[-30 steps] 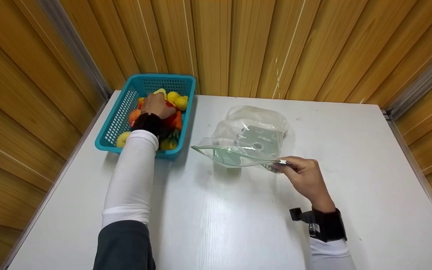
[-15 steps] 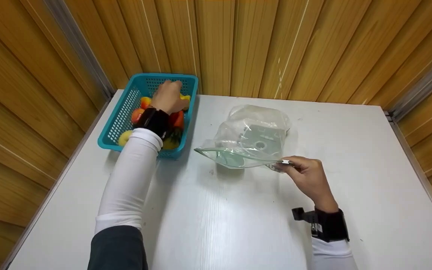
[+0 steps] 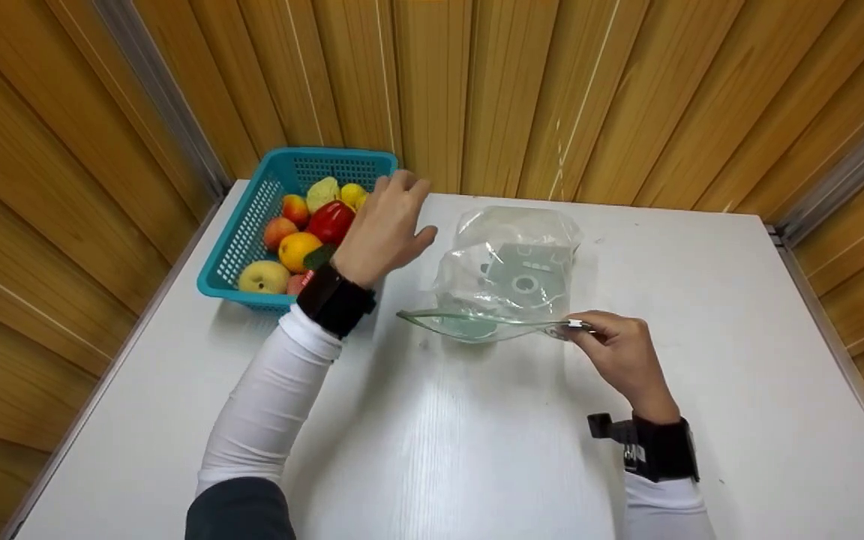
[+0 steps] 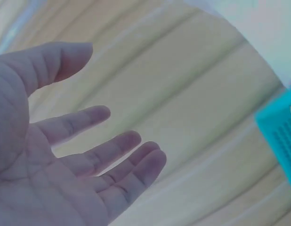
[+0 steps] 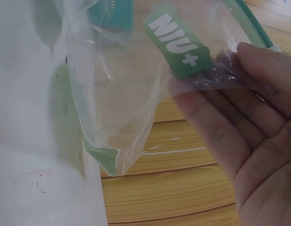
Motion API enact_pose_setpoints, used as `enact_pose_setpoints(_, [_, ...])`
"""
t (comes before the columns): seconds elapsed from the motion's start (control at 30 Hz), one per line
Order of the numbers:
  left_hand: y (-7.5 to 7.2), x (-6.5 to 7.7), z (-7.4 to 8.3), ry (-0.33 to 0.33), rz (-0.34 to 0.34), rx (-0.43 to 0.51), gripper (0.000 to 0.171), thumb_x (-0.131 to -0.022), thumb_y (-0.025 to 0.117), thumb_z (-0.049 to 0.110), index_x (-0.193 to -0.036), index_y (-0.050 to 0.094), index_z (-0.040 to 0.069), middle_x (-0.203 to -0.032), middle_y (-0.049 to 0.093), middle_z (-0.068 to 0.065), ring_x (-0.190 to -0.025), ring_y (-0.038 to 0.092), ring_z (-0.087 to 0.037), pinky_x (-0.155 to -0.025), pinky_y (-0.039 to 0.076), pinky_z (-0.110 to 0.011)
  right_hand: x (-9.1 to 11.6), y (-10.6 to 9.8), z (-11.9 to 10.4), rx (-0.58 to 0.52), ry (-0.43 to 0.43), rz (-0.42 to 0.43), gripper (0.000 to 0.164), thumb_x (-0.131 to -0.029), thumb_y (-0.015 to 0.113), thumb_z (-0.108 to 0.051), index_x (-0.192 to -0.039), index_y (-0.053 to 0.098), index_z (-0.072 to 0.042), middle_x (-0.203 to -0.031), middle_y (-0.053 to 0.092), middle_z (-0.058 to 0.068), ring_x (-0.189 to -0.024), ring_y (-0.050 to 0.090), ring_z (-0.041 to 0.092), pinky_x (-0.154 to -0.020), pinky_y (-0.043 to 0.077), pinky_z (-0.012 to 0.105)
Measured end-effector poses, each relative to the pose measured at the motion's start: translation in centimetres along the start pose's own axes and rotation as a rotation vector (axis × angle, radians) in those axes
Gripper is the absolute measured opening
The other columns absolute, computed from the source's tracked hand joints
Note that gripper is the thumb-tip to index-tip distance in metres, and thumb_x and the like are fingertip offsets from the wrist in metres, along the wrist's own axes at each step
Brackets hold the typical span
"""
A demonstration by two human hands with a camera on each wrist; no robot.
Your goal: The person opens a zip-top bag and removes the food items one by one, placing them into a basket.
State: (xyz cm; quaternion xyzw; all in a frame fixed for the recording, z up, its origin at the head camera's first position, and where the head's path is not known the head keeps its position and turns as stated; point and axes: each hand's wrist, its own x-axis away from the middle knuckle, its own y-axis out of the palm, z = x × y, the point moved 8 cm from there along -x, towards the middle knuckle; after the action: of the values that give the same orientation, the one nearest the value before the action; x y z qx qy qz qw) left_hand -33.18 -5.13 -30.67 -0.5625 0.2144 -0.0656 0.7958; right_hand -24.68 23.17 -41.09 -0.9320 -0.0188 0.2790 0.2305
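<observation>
My left hand (image 3: 383,232) hovers at the right side of the teal basket (image 3: 235,244), overlapping its edge in the head view. In the left wrist view that hand's palm (image 4: 23,174) and spread fingers hold nothing. My right hand (image 3: 616,360) pinches the corner of a clear zip bag (image 3: 477,259) by its green-edged mouth, next to a white slider. The bag's mouth gapes slightly toward me, and a pale green printed panel (image 3: 526,277) shows on it. In the right wrist view a green "NIU+" label (image 5: 178,44) sits near my thumb and fingers.
The basket holds several fruits and vegetables, among them an orange (image 3: 299,251), a glossy red piece (image 3: 331,221) and a pale yellow round fruit (image 3: 263,277). Wood-look panels (image 3: 499,97) stand behind the white table (image 3: 432,450).
My left hand has lifted out of the basket and swung right, uncovering the fruit, with nothing visible in it. The right hand barely moved; the bag's mouth has narrowed and its left end dipped.
</observation>
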Motion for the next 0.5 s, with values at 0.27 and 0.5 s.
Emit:
enact_pose_setpoints(0.27, [1.2,3.9,2.8,0.093,0.070,0.046,0.060,-0.094,0.077,0.024,-0.146,0.055,0.003,-0.149,0.051,-0.023,-0.130,0.052,-0.039,-0.109,0.049,-0.047,-0.1,-0.2,1.6,0.045,0.013,0.059,0.015,-0.082,0.076,0.015,-0.092,0.079,0.004,-0.089,0.077,0.019,-0.081,0.065,-0.011,-0.068,0.053,0.008])
enact_pose_setpoints(0.5, [3.0,6.1,3.7,0.088,0.109,0.115,0.063,-0.092,0.079,0.028,-0.145,0.056,0.003,-0.150,0.053,-0.020,-0.134,0.052,-0.036,-0.113,0.044,-0.050,-1.2,-0.3,4.1,0.125,0.047,0.098,0.014,-0.086,0.075,0.011,-0.097,0.080,0.003,-0.095,0.077,0.017,-0.085,0.067,-0.006,-0.071,0.052,0.006])
